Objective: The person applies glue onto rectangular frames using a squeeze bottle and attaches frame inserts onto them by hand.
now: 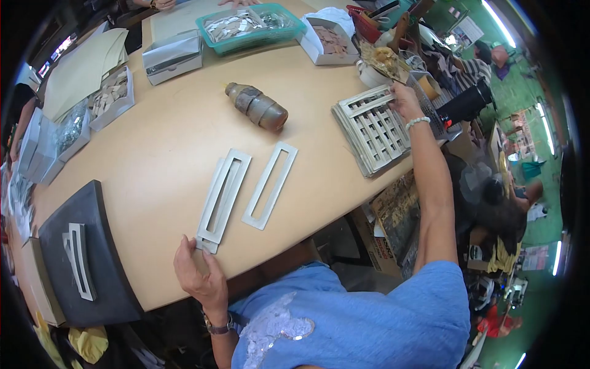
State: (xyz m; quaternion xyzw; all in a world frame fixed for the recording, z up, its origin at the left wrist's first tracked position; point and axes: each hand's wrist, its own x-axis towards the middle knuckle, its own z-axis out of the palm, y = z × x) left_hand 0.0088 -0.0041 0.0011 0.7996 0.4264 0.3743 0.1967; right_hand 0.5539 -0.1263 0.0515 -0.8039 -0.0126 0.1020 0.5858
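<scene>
On the table, two overlapping grey rectangular frames [226,195], each with a long slot, lie in front of me. My left hand [200,278] has its thumb and fingers at their near end, gripping the edge. A similar single frame [270,186] lies just right of them. At the table's right edge sits a stack of pale slotted frames [372,130], with strips crossing in a grid. My right hand [405,103] pinches the far right corner at the top of this stack. A brown taped bottle-like object [256,107] lies on its side between the hands, farther back.
Along the back are a teal tray [221,47] of small pieces, a white box of brown pieces [328,40] and another white box [173,58]. More boxes [112,98] line the left. A black board [86,258] holds similar frames. A cluttered basket [428,92] stands right.
</scene>
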